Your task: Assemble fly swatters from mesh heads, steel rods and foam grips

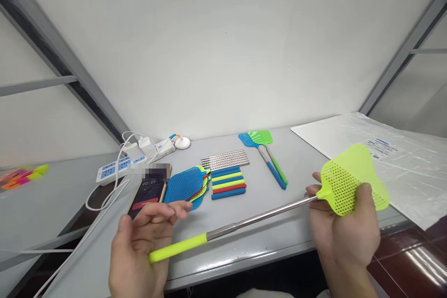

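Observation:
A yellow-green fly swatter [265, 216] with a steel telescopic rod spans the space between my two hands, its perforated head at the right. My right hand [344, 233] is closed on the head, thumb across its front, other fingers behind and partly hidden. My left hand [143, 247] is open, palm up and fingers apart, with the handle's end against the palm. Beyond it lie stacked swatter heads [185, 184], blue on top with red and yellow showing. Beside them are a row of coloured handles [228, 181] and a row of steel rods [225, 159].
Two assembled swatters, with blue [275, 174] and green [278, 167] handles, lie at the back. Left stand a phone [148, 191] showing a timer and a power strip [120, 167] with white cables. A white wrapped sheet [349, 132] covers the right side.

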{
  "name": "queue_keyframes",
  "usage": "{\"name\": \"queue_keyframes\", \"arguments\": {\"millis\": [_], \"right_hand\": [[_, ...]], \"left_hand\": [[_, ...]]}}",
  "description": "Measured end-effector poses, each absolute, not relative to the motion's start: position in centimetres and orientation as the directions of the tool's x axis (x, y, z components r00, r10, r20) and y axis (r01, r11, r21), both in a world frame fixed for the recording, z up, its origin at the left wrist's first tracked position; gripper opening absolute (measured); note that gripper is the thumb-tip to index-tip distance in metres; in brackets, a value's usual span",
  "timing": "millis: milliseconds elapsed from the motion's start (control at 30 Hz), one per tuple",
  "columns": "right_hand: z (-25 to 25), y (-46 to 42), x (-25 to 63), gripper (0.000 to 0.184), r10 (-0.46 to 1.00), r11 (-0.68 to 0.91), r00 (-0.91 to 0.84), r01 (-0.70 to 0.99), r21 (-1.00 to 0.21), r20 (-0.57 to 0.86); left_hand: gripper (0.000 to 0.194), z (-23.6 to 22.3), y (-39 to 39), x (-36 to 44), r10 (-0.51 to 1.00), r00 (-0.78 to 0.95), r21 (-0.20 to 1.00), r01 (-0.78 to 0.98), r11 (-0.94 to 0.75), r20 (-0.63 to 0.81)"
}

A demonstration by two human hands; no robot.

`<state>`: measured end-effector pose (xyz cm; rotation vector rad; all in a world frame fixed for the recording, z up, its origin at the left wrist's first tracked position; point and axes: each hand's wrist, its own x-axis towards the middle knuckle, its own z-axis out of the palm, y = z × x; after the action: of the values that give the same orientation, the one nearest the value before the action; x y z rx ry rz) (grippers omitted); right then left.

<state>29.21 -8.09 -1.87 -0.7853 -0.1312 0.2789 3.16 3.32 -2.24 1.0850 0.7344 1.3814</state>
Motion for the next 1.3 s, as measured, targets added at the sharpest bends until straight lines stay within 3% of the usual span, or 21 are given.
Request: {"name": "queue_keyframes", "arguments": {"millis": [300, 500, 600, 767, 933, 1067, 1133, 1300], "right_hand": [[-1.9, -8.3, 27.7, 0.035, 0.265, 0.669, 0.963, -0.214, -0.712, -0.040], [-1.6, -8.4, 27.8, 0.034, 0.225, 0.654, 0.974, -0.165, -0.738, -0.018], [-2.1, -8.0, 27.5, 0.035, 0.339, 0.624, 0.941, -0.229, -0.747, -0.006], [-3.5, -7.5, 27.5, 0.043, 0.672, 0.485, 0.740, -0.404, -0.775, 0.035], [-4.0, -7.6, 27.6, 0.037, 0.679, 0.470, 0.733, -0.381, -0.797, 0.050], [-4.1, -7.3, 27.0, 0.036, 0.615, 0.516, 0.788, -0.386, -0.765, 0.018], [-4.2, -7.1, 26.4, 0.037, 0.599, 0.527, 0.801, -0.387, -0.757, 0.007], [-4.9, -7.0, 23.7, 0.040, 0.744, 0.416, 0.667, -0.491, -0.765, -0.024]], "left_hand": [[0.061, -2.4, 2.9, 3.8, 0.983, 0.103, 0.891, -0.444, -0.094, 0.155], [0.048, -1.5, 2.2, 4.0, 0.995, 0.015, 0.832, -0.550, -0.073, 0.097], [0.040, -1.1, 2.1, 3.8, 0.999, -0.002, 0.832, -0.553, -0.030, 0.035], [0.037, -1.2, 2.0, 3.7, 0.990, 0.118, 0.838, -0.529, 0.133, -0.082], [0.034, -1.4, 2.5, 3.4, 0.996, 0.079, 0.772, -0.630, 0.085, -0.045], [0.035, -1.1, 2.2, 4.4, 0.999, 0.047, 0.790, -0.611, 0.047, -0.023], [0.037, -1.0, 1.4, 5.5, 0.996, 0.086, 0.797, -0.602, 0.053, -0.001], [0.041, -0.8, -1.7, 9.1, 0.939, 0.332, 0.814, -0.568, 0.124, 0.089]]}}
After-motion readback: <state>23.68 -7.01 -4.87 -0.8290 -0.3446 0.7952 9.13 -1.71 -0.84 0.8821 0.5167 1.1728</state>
